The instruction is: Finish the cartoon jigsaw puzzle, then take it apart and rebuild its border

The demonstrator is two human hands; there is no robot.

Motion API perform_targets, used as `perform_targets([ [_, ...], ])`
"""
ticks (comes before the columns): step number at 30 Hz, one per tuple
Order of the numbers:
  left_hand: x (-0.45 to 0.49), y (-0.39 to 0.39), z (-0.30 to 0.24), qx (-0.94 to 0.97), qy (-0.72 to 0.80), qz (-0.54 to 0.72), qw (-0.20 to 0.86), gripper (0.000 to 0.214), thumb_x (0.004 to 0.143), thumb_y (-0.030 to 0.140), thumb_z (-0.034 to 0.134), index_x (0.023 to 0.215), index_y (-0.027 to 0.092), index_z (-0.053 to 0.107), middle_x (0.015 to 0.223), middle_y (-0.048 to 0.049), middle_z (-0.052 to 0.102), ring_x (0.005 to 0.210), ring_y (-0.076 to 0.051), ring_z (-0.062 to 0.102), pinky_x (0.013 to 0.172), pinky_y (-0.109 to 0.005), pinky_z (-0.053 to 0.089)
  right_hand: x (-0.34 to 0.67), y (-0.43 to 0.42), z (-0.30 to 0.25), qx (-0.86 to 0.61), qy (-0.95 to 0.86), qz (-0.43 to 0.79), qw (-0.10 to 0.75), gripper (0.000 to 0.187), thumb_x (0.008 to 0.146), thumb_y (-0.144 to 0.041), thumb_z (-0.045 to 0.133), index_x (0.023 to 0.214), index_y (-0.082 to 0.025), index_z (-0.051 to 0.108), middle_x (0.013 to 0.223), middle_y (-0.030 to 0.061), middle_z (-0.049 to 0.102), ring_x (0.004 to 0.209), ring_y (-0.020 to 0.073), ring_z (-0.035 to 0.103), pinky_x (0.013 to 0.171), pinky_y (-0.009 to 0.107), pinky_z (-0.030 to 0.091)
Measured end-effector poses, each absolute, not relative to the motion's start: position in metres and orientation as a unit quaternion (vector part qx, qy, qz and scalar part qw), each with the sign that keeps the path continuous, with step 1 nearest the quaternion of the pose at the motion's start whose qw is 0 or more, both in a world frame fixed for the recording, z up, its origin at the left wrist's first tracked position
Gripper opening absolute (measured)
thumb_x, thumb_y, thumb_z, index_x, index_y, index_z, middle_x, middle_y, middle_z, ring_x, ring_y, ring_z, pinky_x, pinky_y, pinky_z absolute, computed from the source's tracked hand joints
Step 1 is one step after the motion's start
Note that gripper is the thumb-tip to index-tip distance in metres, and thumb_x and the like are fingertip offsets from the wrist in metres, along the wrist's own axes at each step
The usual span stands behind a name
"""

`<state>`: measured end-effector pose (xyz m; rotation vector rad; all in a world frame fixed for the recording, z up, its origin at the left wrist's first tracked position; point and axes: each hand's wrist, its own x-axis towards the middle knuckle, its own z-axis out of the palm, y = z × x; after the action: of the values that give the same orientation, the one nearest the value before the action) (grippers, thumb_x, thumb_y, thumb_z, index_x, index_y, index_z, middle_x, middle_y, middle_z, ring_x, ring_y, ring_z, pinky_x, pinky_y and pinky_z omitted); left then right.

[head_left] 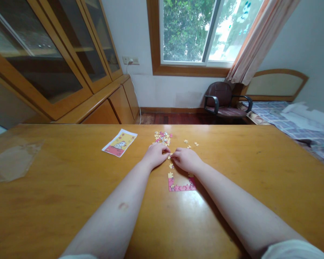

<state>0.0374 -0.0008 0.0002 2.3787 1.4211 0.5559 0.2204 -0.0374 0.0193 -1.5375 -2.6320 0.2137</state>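
My left hand (157, 155) and my right hand (187, 159) meet over the table, fingertips pinched at small yellowish jigsaw pieces (170, 157) between them. Exactly how the pieces sit in the fingers is too small to tell. Just below lies a loose yellow piece (171, 166). Nearer to me is a partly joined puzzle border (181, 188), pink along its bottom, with yellow at the upper end of its left side. My right hand and wrist partly cover its right side. Beyond my left hand is a pile of mixed pieces (163, 136).
A picture card (120, 143) with a white animal on yellow and pink lies left of the pile. Several stray pieces (196, 144) are at the right. A clear plastic bag (12, 158) rests on the wooden table (70, 201). An armchair (223, 99) stands past the far edge.
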Motion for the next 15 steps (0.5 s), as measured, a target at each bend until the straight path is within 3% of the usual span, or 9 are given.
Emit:
perform_targets([
  [15, 0.0351, -0.0027, 0.002, 0.855, 0.454, 0.201, 0.152, 0.015, 0.078, 0.029, 0.063, 0.089, 0.023, 0.073, 0.092, -0.0016, 0.073, 0.091, -0.02, 0.062, 0.086, -0.034, 0.046, 0.2199, -0.0396, 0.0264, -0.508, -0.858, 0.078, 0.027, 0.031, 0.096, -0.034, 0.044, 0.107, -0.024, 0.072, 0.101, 0.0069, 0.069, 0.09, 0.0183, 0.064, 0.078, 0.026, 0.044],
])
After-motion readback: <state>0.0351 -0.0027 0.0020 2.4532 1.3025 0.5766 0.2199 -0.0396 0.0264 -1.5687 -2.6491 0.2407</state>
